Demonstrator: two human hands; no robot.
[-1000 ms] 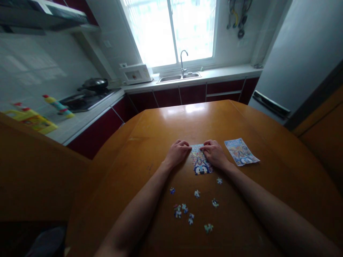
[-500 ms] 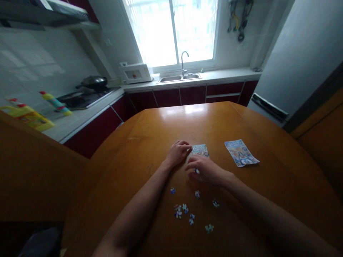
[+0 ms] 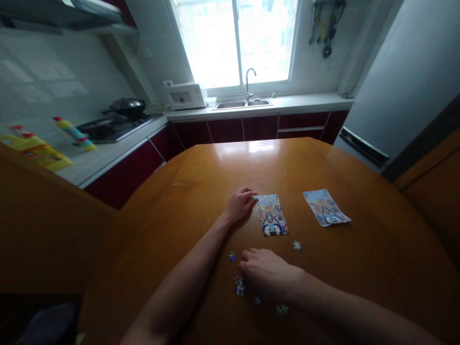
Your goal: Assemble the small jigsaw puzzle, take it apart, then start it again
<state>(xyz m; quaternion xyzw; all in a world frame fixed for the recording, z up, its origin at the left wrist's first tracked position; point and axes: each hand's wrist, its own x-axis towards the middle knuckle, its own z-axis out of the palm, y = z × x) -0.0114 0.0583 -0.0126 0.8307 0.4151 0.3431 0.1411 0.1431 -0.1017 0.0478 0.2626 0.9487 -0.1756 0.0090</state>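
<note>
A mostly assembled jigsaw puzzle [image 3: 273, 215] lies on the wooden table, with a blue and white cartoon face at its near end. By its far left corner, my left hand [image 3: 241, 203] has its fingers together on a small light-blue puzzle piece [image 3: 255, 198]. My right hand [image 3: 264, 268] is low over the loose pieces nearer me, its fingers curled downward; what is under the fingertips is hidden. Around it lie a blue piece [image 3: 232, 257], a small cluster of pieces [image 3: 239, 286], a piece [image 3: 257, 300], a greenish piece [image 3: 282, 310] and a pale piece [image 3: 296, 245].
A printed picture sheet [image 3: 326, 207] with the same design lies right of the puzzle on the table [image 3: 201, 191]. Beyond the table are a counter with a sink [image 3: 230, 105], a microwave [image 3: 185, 96] and a wok [image 3: 127, 106]. A fridge [image 3: 395, 86] stands at right.
My right hand has moved from the puzzle's near part back toward me, over the loose pieces, uncovering the puzzle. A pale piece now lies right of the puzzle's near end. My left hand stays put.
</note>
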